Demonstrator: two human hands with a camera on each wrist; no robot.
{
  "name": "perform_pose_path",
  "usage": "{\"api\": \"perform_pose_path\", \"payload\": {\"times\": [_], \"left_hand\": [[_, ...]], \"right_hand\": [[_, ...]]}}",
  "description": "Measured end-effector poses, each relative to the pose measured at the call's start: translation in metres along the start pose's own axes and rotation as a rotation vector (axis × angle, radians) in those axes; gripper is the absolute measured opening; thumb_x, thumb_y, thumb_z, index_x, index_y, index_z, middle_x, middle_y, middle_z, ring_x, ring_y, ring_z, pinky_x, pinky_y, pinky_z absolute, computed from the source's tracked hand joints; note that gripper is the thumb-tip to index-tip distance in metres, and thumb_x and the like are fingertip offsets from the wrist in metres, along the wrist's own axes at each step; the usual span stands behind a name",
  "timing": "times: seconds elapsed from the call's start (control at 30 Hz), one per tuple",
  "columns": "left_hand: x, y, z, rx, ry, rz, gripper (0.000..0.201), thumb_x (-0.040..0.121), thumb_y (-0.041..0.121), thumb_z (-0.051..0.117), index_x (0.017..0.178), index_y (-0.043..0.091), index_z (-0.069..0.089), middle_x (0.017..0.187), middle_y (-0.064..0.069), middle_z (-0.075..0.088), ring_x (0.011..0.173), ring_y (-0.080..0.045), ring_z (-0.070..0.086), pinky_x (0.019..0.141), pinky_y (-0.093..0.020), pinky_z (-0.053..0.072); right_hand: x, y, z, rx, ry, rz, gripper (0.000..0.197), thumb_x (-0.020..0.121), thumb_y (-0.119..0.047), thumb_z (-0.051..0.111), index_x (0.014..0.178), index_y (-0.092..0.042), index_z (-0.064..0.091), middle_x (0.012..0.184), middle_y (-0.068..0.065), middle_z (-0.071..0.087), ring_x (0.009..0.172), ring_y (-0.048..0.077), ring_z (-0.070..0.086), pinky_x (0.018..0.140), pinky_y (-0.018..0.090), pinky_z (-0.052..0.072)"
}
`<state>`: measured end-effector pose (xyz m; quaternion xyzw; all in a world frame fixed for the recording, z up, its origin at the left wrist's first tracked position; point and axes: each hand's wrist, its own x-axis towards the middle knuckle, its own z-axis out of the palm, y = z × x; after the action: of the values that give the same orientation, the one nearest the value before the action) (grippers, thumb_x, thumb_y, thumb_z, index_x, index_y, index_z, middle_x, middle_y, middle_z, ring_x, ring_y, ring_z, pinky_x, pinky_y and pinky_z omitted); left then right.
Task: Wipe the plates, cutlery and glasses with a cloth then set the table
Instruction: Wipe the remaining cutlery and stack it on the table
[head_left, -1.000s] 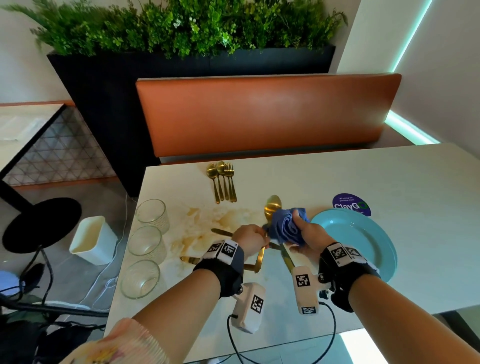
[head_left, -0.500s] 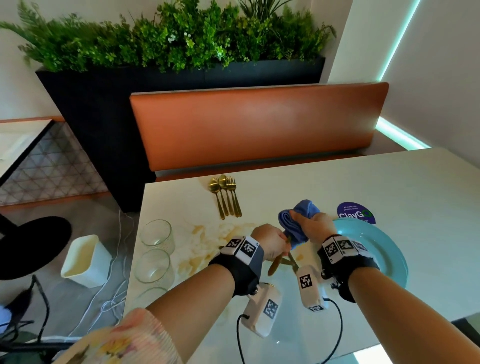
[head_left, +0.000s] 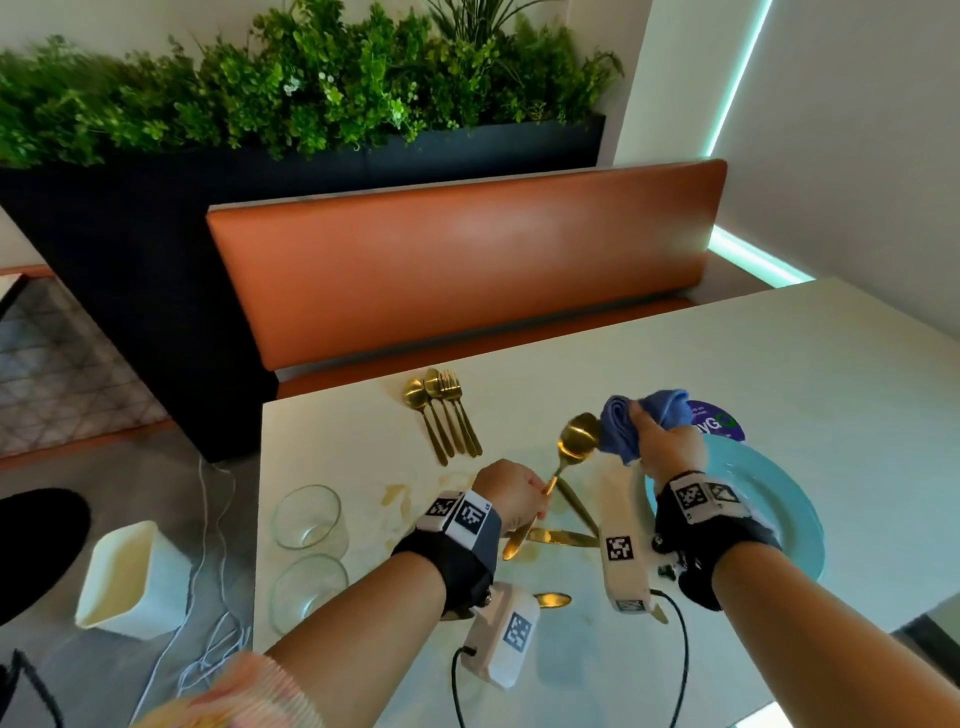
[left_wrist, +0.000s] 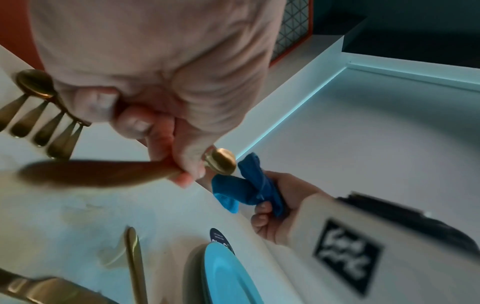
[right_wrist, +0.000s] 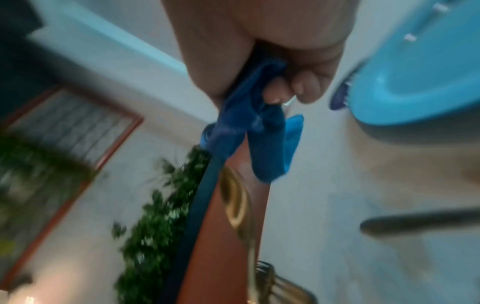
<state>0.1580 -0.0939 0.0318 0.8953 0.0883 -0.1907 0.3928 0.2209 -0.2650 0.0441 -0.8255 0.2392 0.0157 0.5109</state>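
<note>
Gold-coloured, the spoon (head_left: 574, 441) stood tilted above the table (head_left: 779, 374), bowl up and just beside the bunched blue cloth (head_left: 641, 421); whether the two touched could not be told. The left hand (head_left: 511, 493) had its fingers curled round the handle low down, probably so the whole bowl stayed free for wiping. The right hand (head_left: 667, 449) clenched the cloth into a wad, a loose end hanging by the bowl, which would give a firm pad to rub with.

Beneath the hands lay loose cutlery: a knife (head_left: 558, 538), one slim handle (head_left: 576, 504) crossing toward it, and another piece (head_left: 553, 600) partly hidden by the left wrist camera, seemingly waiting their turn. One turquoise plate (head_left: 779, 499) sat near the table's right side, under the right wrist. Farther back, a tidy row (head_left: 447, 415) of two spoons and two forks lay parallel, likely already done. Two glasses (head_left: 306, 517) stood at the left edge.
</note>
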Motion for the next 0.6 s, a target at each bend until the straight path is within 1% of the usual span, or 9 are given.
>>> {"api": "perform_pose_path", "payload": {"times": [0.07, 0.13, 0.2, 0.23, 0.3, 0.37, 0.43, 0.47, 0.6], "left_hand": [[0.007, 0.000, -0.002, -0.083, 0.063, -0.021, 0.017, 0.090, 0.018, 0.059, 0.098, 0.012, 0.073, 0.105, -0.006, 0.071, 0.095, -0.022, 0.063, 0.082, -0.028, 0.049], [0.014, 0.005, 0.000, -0.130, 0.095, 0.000, 0.018, 0.091, 0.018, 0.057, 0.098, 0.011, 0.072, 0.107, -0.007, 0.071, 0.102, -0.024, 0.062, 0.086, -0.030, 0.047], [0.017, 0.015, 0.004, -0.092, 0.106, 0.020, 0.022, 0.090, 0.017, 0.055, 0.104, 0.007, 0.068, 0.110, -0.012, 0.068, 0.106, -0.029, 0.061, 0.087, -0.032, 0.048], [0.018, 0.020, 0.005, -0.070, 0.116, 0.014, 0.023, 0.090, 0.016, 0.055, 0.107, 0.006, 0.067, 0.112, -0.013, 0.067, 0.107, -0.031, 0.061, 0.087, -0.033, 0.048], [0.024, 0.024, 0.008, -0.091, 0.125, -0.004, 0.025, 0.089, 0.019, 0.057, 0.109, 0.006, 0.065, 0.113, -0.013, 0.067, 0.108, -0.030, 0.061, 0.087, -0.032, 0.048], [0.029, 0.027, 0.007, -0.187, 0.121, -0.030, 0.027, 0.088, 0.023, 0.061, 0.110, 0.009, 0.066, 0.112, -0.011, 0.068, 0.106, -0.029, 0.061, 0.086, -0.031, 0.047], [0.033, 0.029, 0.008, -0.273, 0.069, -0.048, 0.024, 0.090, 0.027, 0.058, 0.100, 0.008, 0.068, 0.102, -0.011, 0.068, 0.101, -0.029, 0.062, 0.077, -0.028, 0.044], [0.033, 0.030, 0.008, -0.278, 0.026, -0.066, 0.025, 0.092, 0.029, 0.054, 0.094, 0.008, 0.067, 0.095, -0.010, 0.066, 0.096, -0.029, 0.061, 0.072, -0.028, 0.041], [0.035, 0.025, 0.014, -0.390, -0.055, -0.154, 0.032, 0.095, 0.026, 0.051, 0.108, 0.002, 0.067, 0.098, -0.008, 0.067, 0.074, -0.013, 0.057, 0.069, -0.023, 0.043]], "right_hand": [[-0.003, 0.003, 0.005, 0.275, -0.134, 0.158, 0.037, 0.085, -0.038, 0.064, 0.095, -0.003, 0.057, 0.073, 0.009, 0.055, 0.059, 0.021, 0.052, 0.048, 0.027, 0.043], [-0.010, 0.010, 0.019, 0.289, -0.301, 0.207, 0.033, 0.082, -0.040, 0.066, 0.084, -0.009, 0.055, 0.075, 0.008, 0.059, 0.062, 0.020, 0.056, 0.052, 0.028, 0.048], [-0.014, 0.017, 0.035, 0.239, -0.420, 0.148, 0.039, 0.080, -0.040, 0.068, 0.091, -0.003, 0.062, 0.082, 0.014, 0.068, 0.071, 0.026, 0.065, 0.060, 0.033, 0.054], [-0.013, 0.017, 0.041, 0.249, -0.443, 0.138, 0.041, 0.080, -0.038, 0.068, 0.093, 0.000, 0.063, 0.081, 0.015, 0.068, 0.068, 0.026, 0.065, 0.055, 0.030, 0.053], [-0.007, 0.012, 0.047, 0.310, -0.431, 0.141, 0.032, 0.082, -0.030, 0.068, 0.092, 0.000, 0.062, 0.075, 0.013, 0.065, 0.059, 0.020, 0.062, 0.045, 0.024, 0.047], [0.004, 0.003, 0.049, 0.363, -0.391, 0.147, 0.030, 0.082, -0.026, 0.068, 0.095, -0.001, 0.060, 0.077, 0.012, 0.064, 0.063, 0.021, 0.061, 0.052, 0.027, 0.048], [0.018, -0.004, 0.048, 0.386, -0.335, 0.144, 0.030, 0.081, -0.027, 0.070, 0.093, -0.002, 0.059, 0.083, 0.014, 0.065, 0.072, 0.026, 0.063, 0.064, 0.035, 0.053], [0.024, -0.008, 0.047, 0.383, -0.301, 0.146, 0.029, 0.081, -0.029, 0.070, 0.088, -0.004, 0.059, 0.082, 0.013, 0.064, 0.071, 0.026, 0.062, 0.064, 0.035, 0.053], [0.044, -0.019, 0.039, 0.390, -0.239, 0.175, 0.028, 0.082, -0.033, 0.068, 0.079, -0.009, 0.054, 0.071, 0.006, 0.058, 0.056, 0.016, 0.053, 0.043, 0.023, 0.040]]}}
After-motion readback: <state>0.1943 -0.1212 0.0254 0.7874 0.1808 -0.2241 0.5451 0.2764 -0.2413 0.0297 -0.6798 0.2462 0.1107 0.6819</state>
